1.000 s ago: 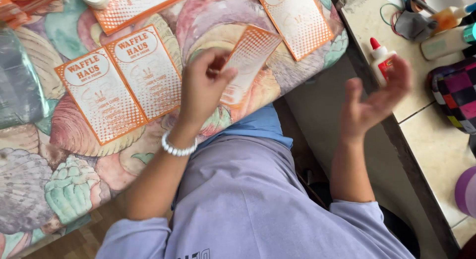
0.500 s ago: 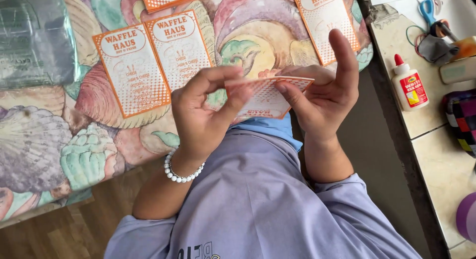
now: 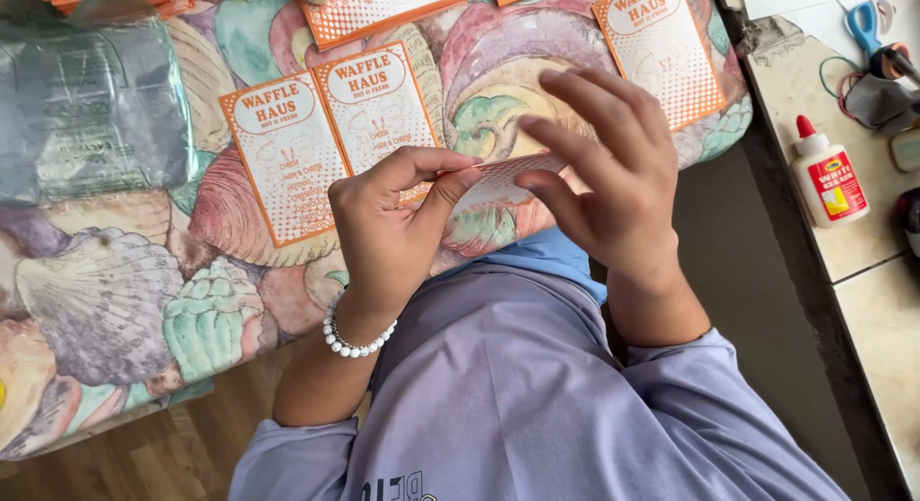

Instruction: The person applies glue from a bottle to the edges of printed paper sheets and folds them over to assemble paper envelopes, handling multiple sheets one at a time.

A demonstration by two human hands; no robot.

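Card: orange-and-white paper card [image 3: 503,175], mid-frame, long axis left to right.
Left hand [image 3: 388,237]: thumb and forefinger pinch its left end.
Right hand [image 3: 613,189]: fingers spread, resting on its right end.

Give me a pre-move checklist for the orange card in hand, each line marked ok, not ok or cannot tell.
1. Left hand grip on the held card: thumb and forefinger pinch its edge. Ok.
2. Right hand on the card: fingers lie over its far end. Ok.
3. Card flat, uncreased: seen almost edge-on. Cannot tell.
4. Finished pair of cards lying flat on the shell-print cloth: ok.
5. Glue bottle upright, red cap on, on the side counter: ok.
6. Glue on the held card: cannot tell.
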